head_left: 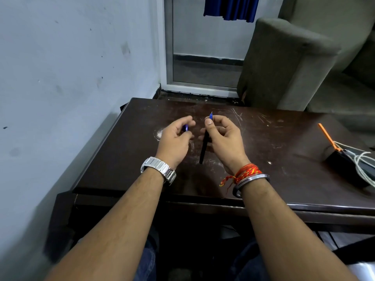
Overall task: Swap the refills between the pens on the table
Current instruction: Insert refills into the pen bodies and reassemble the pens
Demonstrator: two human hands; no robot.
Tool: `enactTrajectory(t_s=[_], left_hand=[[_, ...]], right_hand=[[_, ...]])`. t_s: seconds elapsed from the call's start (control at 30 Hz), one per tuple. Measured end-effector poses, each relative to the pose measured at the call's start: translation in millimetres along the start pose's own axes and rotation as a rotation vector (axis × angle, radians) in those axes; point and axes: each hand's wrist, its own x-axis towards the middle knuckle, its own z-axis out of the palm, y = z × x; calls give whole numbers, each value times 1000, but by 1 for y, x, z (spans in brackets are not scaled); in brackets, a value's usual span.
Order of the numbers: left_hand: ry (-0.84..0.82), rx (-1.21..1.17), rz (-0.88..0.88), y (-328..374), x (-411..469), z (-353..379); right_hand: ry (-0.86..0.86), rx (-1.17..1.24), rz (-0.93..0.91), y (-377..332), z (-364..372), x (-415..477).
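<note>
My right hand grips a black pen barrel that slants down toward me. A blue refill tip pokes out above my thumb. My left hand is closed on a small blue pen piece, mostly hidden by the fingers. Both hands hover over the middle of the dark wooden table, a few centimetres apart.
At the table's right edge lies a black box with white cables and an orange stick. A wall runs along the left side. A grey sofa stands behind the table.
</note>
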Motion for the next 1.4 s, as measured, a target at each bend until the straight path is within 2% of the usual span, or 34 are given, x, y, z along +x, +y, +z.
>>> enactTrajectory(t_s=[0.07,0.17,0.23,0.37,0.5,0.7,0.97,1.03,1.17,1.4], left_hand=[[29,-151,9,1,1,-3],[127,-316,21,3,4,-7],[167,-383,46,4,4,-9],[183,-449,70,7,2,-12],[151,-439,50,9,0,-12],[131,-367,51,5,2,-15],[38,-32,141,-1,-1,-12],[4,-76,112,1,-3,-10],[-22,-163,42,4,-4,-10],[-107,-63,-27,2,-6,-9]], right_hand=[[-69,7,39,0,1,-1],[-205,-184,61,4,1,-1],[-310,-227,88,4,2,-4],[-423,-195,130,-3,4,-10],[-444,-192,141,-7,5,-12],[-424,-185,150,-8,5,-14],[-384,-98,213,-11,10,-16],[-358,-75,214,-14,12,-17],[-238,43,235,-19,14,-18],[22,141,223,-25,6,-11]])
